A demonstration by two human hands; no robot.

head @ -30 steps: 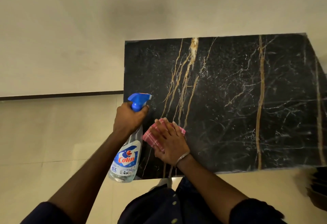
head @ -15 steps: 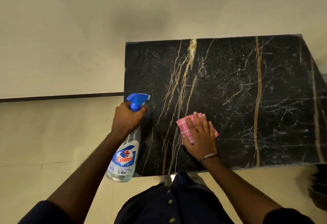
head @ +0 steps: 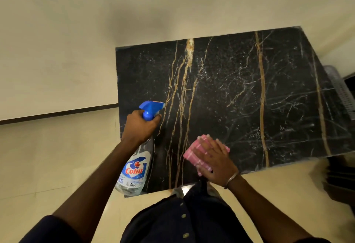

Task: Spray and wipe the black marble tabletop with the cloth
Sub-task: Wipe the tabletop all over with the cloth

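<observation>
As the head camera looks down: a black marble tabletop (head: 240, 89) fills the middle and right, its far edge against a cream wall (head: 57, 41), its left edge over a pale tiled floor (head: 48, 156).
Tabletop surface: glossy black stone with gold-brown veins running front to back, a cluster left of the middle and single ones further right. Thin white veins cross between them. Fine white specks scatter over the middle; spray or stone, I cannot tell.
Cloth (head: 194, 156): pink with white checks, folded into a pad, flat on the tabletop near its front edge, just right of the gold cluster.
Right grip (head: 217, 160): spread, fingers straight and laid on the cloth, pressing it to the stone; a metal bangle (head: 231, 177) at the wrist.
Left grip (head: 139, 125): curled round the neck of the Colin spray bottle (head: 134, 171), above the tabletop's front left corner.
Bottle: clear body, blue-and-white label with red lettering, blue trigger head (head: 150, 108) pointing across the tabletop; tilted, base toward the person.
Bottom edge: a dark buttoned shirt (head: 182, 216).
Right edge: a grey perforated basket (head: 340, 93) beside the tabletop.
</observation>
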